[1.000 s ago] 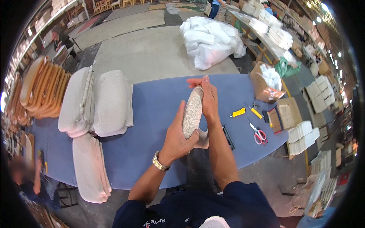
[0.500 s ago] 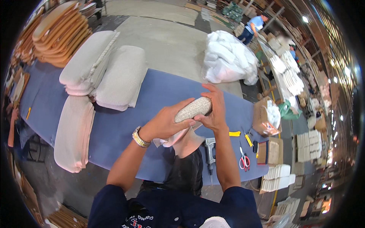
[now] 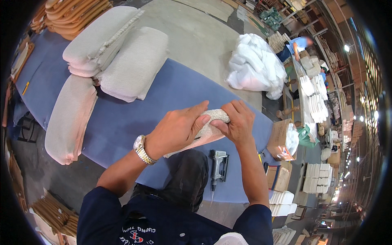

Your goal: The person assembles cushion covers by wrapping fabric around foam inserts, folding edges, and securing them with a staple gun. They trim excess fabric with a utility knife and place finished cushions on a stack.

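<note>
Biggest first: the blue-covered flat table [image 3: 188,87] runs diagonally in front of you. Past its far edge, on the floor, sits a bulging clear plastic bag of white padding [image 3: 256,67].

Three stacks of beige, soft-looking rounded slabs [image 3: 132,63] are on your left; the nearest one overhangs the table edge. Behind them, an orange-brown stack of curved frames [image 3: 75,16], cut off by the view rim. Open brown cardboard box with white stuff in it [image 3: 278,141] at the table's right end.

Work piece: long beige pad in speckled fabric [image 3: 209,131], between your hands, tilted, right end higher. Can't tell if its lower end rests on anything.

Left hand [image 3: 176,127] grasps it: thumb on the near face, fingers stretched along the far side. Right hand [image 3: 239,121] grips the upper end, fingers curled over, thumb pressed on the near face.

Grey pneumatic gun [image 3: 219,165] lies by the near table edge, below your hands, untouched. Silver-and-gold watch [image 3: 143,152] on your left wrist.
</note>
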The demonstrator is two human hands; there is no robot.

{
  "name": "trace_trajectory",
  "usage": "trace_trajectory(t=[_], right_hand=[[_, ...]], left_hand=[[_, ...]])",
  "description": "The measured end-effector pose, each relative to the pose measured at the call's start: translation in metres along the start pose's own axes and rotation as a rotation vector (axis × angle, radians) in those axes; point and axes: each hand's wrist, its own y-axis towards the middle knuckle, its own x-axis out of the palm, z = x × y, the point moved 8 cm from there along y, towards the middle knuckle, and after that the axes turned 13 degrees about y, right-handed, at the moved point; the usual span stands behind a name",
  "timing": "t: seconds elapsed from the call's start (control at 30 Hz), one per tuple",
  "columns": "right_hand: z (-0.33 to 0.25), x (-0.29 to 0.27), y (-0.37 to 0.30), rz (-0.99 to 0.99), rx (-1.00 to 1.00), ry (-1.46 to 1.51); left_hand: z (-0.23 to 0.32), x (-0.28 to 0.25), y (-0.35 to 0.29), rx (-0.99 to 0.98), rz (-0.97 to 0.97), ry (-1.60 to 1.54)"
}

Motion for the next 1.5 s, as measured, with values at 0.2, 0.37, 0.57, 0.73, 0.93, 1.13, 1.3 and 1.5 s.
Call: trace_trajectory(t=[0.2,0.37,0.57,0.73,0.93,1.13,1.3,1.5], right_hand=[[0.014,-0.001,0.0,0.03,0.294,0.047],[0.035,-0.005,-0.001,-0.063,0.658,0.174],[0.048,-0.022,-0.041,0.372,0.695,0.598],[0.021,-0.027,-0.054,0.63,0.262,0.451],[0.026,-0.018,-0.057,0.421,0.53,0.278],[0.062,-0.008,-0.041,0.094,0.987,0.562],[0.09,0.004,-0.075,0.643,0.865,0.991],[0.063,0.076,-0.109,0.745,0.942,1.322]], left_hand=[[0.013,0.008,-0.002,0.027,0.046,0.055],[0.022,0.014,-0.006,0.05,0.002,0.05],[0.032,0.02,-0.014,0.126,-0.009,0.002],[0.045,0.007,-0.018,0.039,0.059,0.108],[0.042,0.007,-0.018,-0.073,0.171,0.089],[0.044,0.009,-0.02,-0.066,0.074,0.095],[0.072,0.028,-0.053,-0.002,0.022,0.036],[0.046,0.049,-0.043,-0.092,-0.26,-0.503]])
